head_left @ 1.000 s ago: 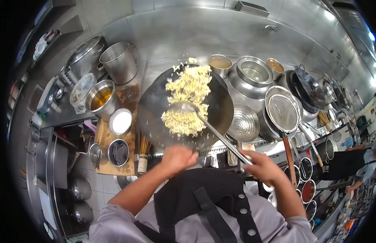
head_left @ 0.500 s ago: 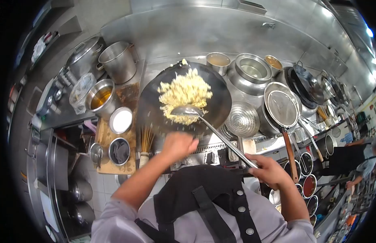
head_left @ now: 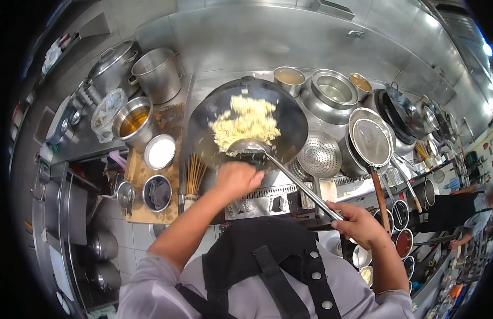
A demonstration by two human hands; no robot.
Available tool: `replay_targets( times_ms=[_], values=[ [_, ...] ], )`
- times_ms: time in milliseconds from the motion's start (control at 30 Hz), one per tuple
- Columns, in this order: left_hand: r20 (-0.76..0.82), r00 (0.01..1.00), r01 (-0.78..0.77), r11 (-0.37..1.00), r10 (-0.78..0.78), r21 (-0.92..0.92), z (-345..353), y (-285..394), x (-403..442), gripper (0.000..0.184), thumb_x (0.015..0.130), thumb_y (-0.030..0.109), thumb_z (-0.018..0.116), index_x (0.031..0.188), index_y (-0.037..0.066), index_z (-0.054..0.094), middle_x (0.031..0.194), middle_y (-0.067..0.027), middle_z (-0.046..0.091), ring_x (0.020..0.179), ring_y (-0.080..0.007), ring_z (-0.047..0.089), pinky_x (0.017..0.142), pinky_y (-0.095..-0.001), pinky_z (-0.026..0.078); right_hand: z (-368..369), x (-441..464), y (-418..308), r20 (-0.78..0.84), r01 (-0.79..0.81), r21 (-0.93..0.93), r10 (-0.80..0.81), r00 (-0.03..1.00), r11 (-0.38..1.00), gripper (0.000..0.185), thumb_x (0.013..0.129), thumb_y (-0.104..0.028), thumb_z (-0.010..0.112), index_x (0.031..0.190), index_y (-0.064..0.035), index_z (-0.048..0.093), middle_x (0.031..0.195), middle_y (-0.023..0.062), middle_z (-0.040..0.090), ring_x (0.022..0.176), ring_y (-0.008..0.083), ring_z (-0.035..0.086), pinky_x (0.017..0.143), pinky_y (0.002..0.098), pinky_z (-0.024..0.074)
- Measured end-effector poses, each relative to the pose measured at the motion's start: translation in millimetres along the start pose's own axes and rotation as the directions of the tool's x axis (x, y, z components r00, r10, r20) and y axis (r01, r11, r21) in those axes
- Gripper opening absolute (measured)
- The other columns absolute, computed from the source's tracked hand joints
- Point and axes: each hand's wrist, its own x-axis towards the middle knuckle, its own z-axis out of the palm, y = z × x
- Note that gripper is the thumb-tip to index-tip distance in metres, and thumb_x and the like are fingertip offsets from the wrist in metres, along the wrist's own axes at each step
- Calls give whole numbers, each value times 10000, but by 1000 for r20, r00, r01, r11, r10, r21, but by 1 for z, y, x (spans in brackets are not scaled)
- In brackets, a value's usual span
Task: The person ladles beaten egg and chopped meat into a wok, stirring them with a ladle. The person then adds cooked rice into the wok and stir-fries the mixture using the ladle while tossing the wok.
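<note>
My left hand (head_left: 238, 179) is closed at the near edge of a large dark wok (head_left: 204, 119); the part of the wok in its grip is hidden under the fingers. In the wok lies a heap of yellow and white food, like rice with egg (head_left: 246, 122), some of its bits loose and blurred. My right hand (head_left: 358, 222) is wrapped round the end of a long metal ladle (head_left: 299, 183). The ladle's bowl rests low against the near side of the food.
Left are a pot of amber liquid (head_left: 134, 123), a white-filled bowl (head_left: 160, 152) and a bamboo brush (head_left: 194, 178). Right are a perforated skimmer (head_left: 320, 154), a wood-handled strainer (head_left: 371, 142) and steel pots (head_left: 331, 98). A person (head_left: 461, 210) stands at the far right.
My left hand and the wok have moved away from my body. The food, spread high and stretched out before, is now one lower heap. My right hand has shifted slightly right with the ladle.
</note>
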Motion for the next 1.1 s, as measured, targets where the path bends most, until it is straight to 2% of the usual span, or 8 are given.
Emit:
replay_targets(
  times_ms=[100, 167, 200, 300, 400, 833, 933, 1100],
  values=[
    [-100, 995, 26, 1000, -26, -4, 46, -23, 11, 463, 938, 434, 599, 647, 80, 668, 679, -137, 666, 657, -365, 664, 611, -515, 528, 9, 27, -23, -68, -36, -267, 18, 998, 963, 601, 940, -158, 710, 1514, -204, 536, 793, 121, 656, 658, 196, 612, 659, 361, 510],
    [-89, 995, 58, 998, -54, 37, 61, -15, -2, 459, 940, 430, 590, 661, 78, 682, 693, -140, 676, 678, -360, 678, 626, -518, 537, 28, 117, 38, -153, 230, -580, -382, 912, 781, 605, 958, -219, 679, 1529, -210, 479, 952, 283, 702, 905, 464, 683, 816, 512, 518],
    [12, 996, 91, 995, -91, 38, 61, -4, -28, 453, 939, 427, 590, 664, 81, 690, 697, -139, 681, 687, -356, 685, 631, -517, 541, 37, 134, 36, -180, 214, -613, -398, 900, 760, 617, 959, -228, 672, 1538, -211, 460, 968, 301, 689, 922, 468, 677, 826, 514, 518],
    [104, 994, 43, 999, -40, -28, 24, 15, -61, 457, 931, 442, 587, 654, 96, 699, 692, -135, 683, 687, -345, 689, 624, -512, 542, 41, 110, 32, -191, 251, 59, -236, 953, 966, 586, 997, -161, 621, 1557, -168, 445, 780, 113, 666, 620, 206, 633, 583, 363, 521],
    [-48, 999, 1, 999, 1, 33, 10, -2, -24, 428, 891, 394, 661, 588, 95, 612, 628, -130, 605, 613, -355, 617, 577, -499, 498, 41, 94, 25, -267, 223, 221, -161, 950, 949, 605, 1003, -133, 611, 1571, -150, 402, 749, 31, 586, 593, 99, 545, 524, 292, 485],
    [-248, 964, 87, 995, -97, -53, 65, -61, 42, 376, 893, 359, 699, 649, 81, 629, 700, -99, 649, 742, -338, 667, 661, -489, 532, 75, 148, -64, -140, 260, 350, -224, 964, 900, 538, 1029, -132, 574, 1530, -122, 380, 701, 45, 562, 527, 135, 530, 473, 304, 460],
    [-276, 957, 73, 995, -88, -62, 65, -62, 46, 368, 883, 350, 711, 648, 80, 625, 694, -100, 643, 736, -340, 662, 656, -491, 529, 63, 145, -48, 61, 150, 663, -253, 965, 734, 519, 1044, -158, 562, 1536, -164, 397, 708, 47, 572, 519, 137, 525, 450, 295, 431],
    [-242, 963, 109, 992, -121, -65, 67, -63, 48, 381, 891, 362, 703, 647, 80, 624, 700, -99, 644, 732, -342, 658, 661, -489, 529, 68, 235, -34, 78, 35, 511, -87, 993, 859, 509, 1032, -177, 567, 1518, -163, 414, 706, 44, 559, 527, 140, 525, 479, 318, 458]
  ],
)
